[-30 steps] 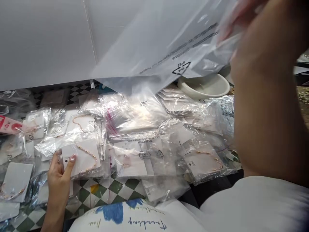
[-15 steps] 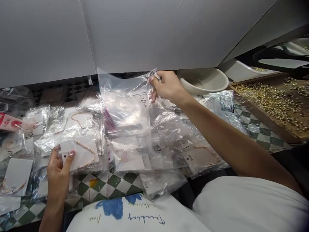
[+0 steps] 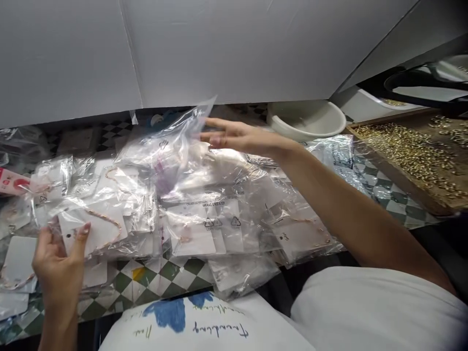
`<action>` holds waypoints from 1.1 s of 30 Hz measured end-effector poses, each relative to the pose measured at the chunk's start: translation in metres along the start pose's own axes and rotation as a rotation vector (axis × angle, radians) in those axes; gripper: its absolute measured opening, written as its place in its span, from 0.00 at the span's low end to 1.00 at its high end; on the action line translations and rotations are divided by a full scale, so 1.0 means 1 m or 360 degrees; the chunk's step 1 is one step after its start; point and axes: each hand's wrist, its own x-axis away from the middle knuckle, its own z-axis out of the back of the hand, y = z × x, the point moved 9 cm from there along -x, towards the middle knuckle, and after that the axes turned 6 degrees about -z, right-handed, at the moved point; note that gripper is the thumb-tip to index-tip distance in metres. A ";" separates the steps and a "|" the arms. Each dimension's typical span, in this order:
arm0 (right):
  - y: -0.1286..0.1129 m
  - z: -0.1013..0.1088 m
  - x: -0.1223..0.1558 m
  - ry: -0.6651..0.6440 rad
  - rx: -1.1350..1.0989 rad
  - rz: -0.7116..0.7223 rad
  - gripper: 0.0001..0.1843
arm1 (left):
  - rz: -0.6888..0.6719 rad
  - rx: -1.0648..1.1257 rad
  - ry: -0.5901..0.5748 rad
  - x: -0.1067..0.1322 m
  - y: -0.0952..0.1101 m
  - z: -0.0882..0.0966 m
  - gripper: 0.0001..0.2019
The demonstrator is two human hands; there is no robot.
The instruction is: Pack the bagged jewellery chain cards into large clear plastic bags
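Left grip (image 3: 58, 268): closed, pinching a bagged bracelet card (image 3: 93, 231) between thumb and fingers.
Right grip (image 3: 241, 139): open, fingers spread, just beside a raised clear plastic bag (image 3: 164, 146).

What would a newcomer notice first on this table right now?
The heap of clear plastic bags, holding white cards with gold chains, fills the middle of the table. To the right, a wooden tray of gold rings stands out beside a white bowl. At the heap's left edge, the left hand holds a bagged card, while the right hand hovers open above the heap.
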 end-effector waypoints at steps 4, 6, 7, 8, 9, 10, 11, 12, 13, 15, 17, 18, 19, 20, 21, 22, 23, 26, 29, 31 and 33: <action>0.026 0.022 0.022 0.0122 0.0612 -0.0200 0.48 | -0.0700 -0.0823 -0.0025 0.000 0.072 0.010 0.34; 0.037 0.026 0.028 0.0151 0.0683 -0.0213 0.57 | -0.1086 -0.0882 -0.0220 0.006 0.106 -0.010 0.30; 0.040 0.024 0.030 0.0132 0.0671 -0.0195 0.60 | -0.1278 -0.0801 -0.0399 0.010 0.120 -0.029 0.30; 0.042 0.022 0.030 0.0114 0.0645 -0.0184 0.61 | -0.1459 -0.0692 -0.0643 0.017 0.131 -0.052 0.30; 0.043 0.020 0.028 0.0108 0.0617 -0.0191 0.62 | -0.1584 -0.0606 -0.0876 0.022 0.138 -0.077 0.30; 0.044 0.019 0.025 0.0120 0.0600 -0.0211 0.64 | -0.1696 -0.0553 -0.1123 0.029 0.140 -0.103 0.29; 0.045 0.019 0.021 0.0152 0.0589 -0.0240 0.65 | -0.1770 -0.0595 -0.1384 0.036 0.136 -0.131 0.31; 0.045 0.021 0.016 0.0210 0.0566 -0.0270 0.66 | -0.1832 -0.0692 -0.1559 0.039 0.129 -0.154 0.32; 0.045 0.023 0.011 0.0270 0.0518 -0.0292 0.63 | -0.1862 -0.0838 -0.1660 0.039 0.119 -0.172 0.31; 0.046 0.022 0.000 0.0280 0.0356 -0.0322 0.45 | -0.1866 -0.1076 -0.1633 0.030 0.103 -0.192 0.28; 0.046 0.014 -0.006 0.0175 0.0200 -0.0320 0.27 | -0.1850 -0.1211 -0.1450 0.018 0.095 -0.190 0.25; 0.043 0.009 -0.005 0.0129 0.0154 -0.0268 0.26 | -0.1832 -0.1252 -0.1338 0.012 0.094 -0.184 0.24; 0.035 0.005 -0.003 0.0126 0.0129 -0.0166 0.27 | -0.1804 -0.1284 -0.1227 0.005 0.094 -0.176 0.23; 0.025 0.002 0.003 0.0174 0.0119 -0.0008 0.26 | -0.1771 -0.1305 -0.1120 -0.001 0.096 -0.167 0.23; 0.011 -0.003 0.011 0.0234 0.0122 0.0191 0.23 | -0.1744 -0.1309 -0.1028 -0.007 0.099 -0.159 0.24; -0.004 -0.009 0.023 0.0282 0.0145 0.0416 0.18 | -0.1734 -0.1291 -0.0967 -0.010 0.103 -0.154 0.25; -0.020 -0.020 0.037 0.0296 0.0203 0.0649 0.14 | -0.1756 -0.1246 -0.0943 -0.012 0.109 -0.152 0.28; -0.057 -0.063 0.083 0.0283 0.0588 0.1271 0.15 | -0.1972 -0.1073 -0.1063 -0.001 0.125 -0.164 0.41; -0.074 -0.094 0.116 0.0346 0.0906 0.1620 0.12 | -0.2189 -0.1028 -0.1315 0.017 0.129 -0.193 0.46; -0.075 -0.091 0.119 0.0366 0.0809 0.1610 0.12 | -0.2224 -0.1023 -0.1510 0.024 0.127 -0.213 0.39; -0.067 -0.070 0.106 0.0346 0.0508 0.1405 0.14 | -0.2167 -0.0974 -0.1628 0.022 0.128 -0.231 0.29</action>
